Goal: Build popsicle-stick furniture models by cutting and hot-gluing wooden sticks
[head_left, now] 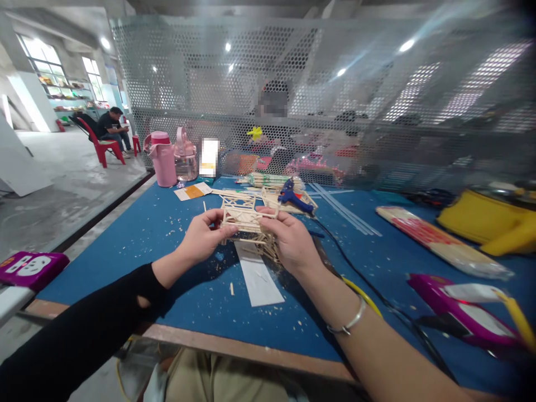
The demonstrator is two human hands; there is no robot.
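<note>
Both of my hands hold a small frame of thin wooden sticks (245,219) above the blue table. My left hand (205,234) pinches its left end between thumb and fingers. At the right end, the thumb and fingers of my right hand (291,239) are closed on it. Below the frame lie a pile of short sticks (271,249) and a white paper strip (260,279). A blue glue gun (295,198) rests just behind my right hand, on or beside more stick pieces.
Pink jug (163,162) and clear bottle (185,159) stand back left. A perforated metal screen (234,72) rises behind the blue table (167,301). Clear glue sticks (345,209), a black cable (355,268), a packet (439,240) and purple power strips (460,310) lie around. A person sits far left.
</note>
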